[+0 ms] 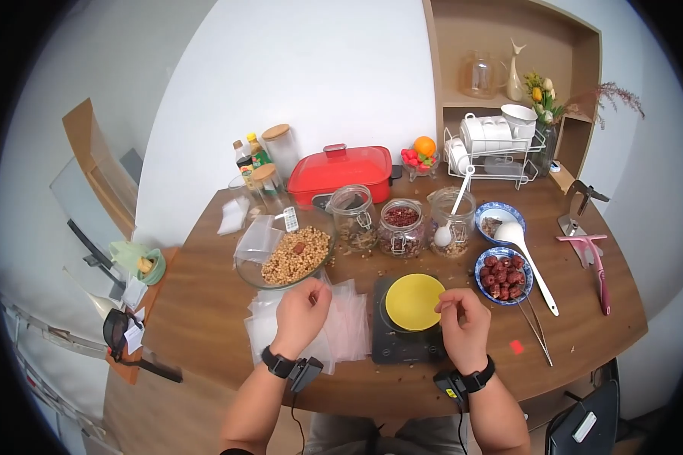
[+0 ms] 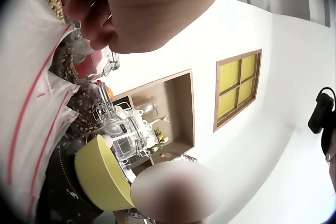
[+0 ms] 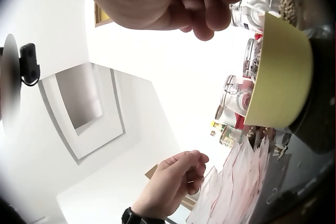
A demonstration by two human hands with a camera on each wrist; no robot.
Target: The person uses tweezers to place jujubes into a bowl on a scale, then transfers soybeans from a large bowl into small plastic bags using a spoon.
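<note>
My left hand [image 1: 303, 315] hovers over a pile of clear zip bags [image 1: 349, 330], its fingers loosely curled and holding nothing. Beside the right rim of a yellow bowl [image 1: 413, 302], my right hand [image 1: 465, 326] has its fingers loosely bent, with nothing in them. That bowl stands on a black kitchen scale [image 1: 391, 352] between the two hands. In the right wrist view, the right hand's fingers [image 3: 205, 8] hang apart from the bowl's wall. A large glass bowl [image 1: 244, 274] of small tan kernels sits just beyond the left hand.
Glass jars [image 1: 354, 220] of dry ingredients line up behind the scale. To the right are blue-patterned bowls [image 1: 481, 290], one with dark red dried fruit, plus a white ladle [image 1: 535, 269] and metal tongs [image 1: 539, 334]. A red electric pan [image 1: 341, 174] stands at the back.
</note>
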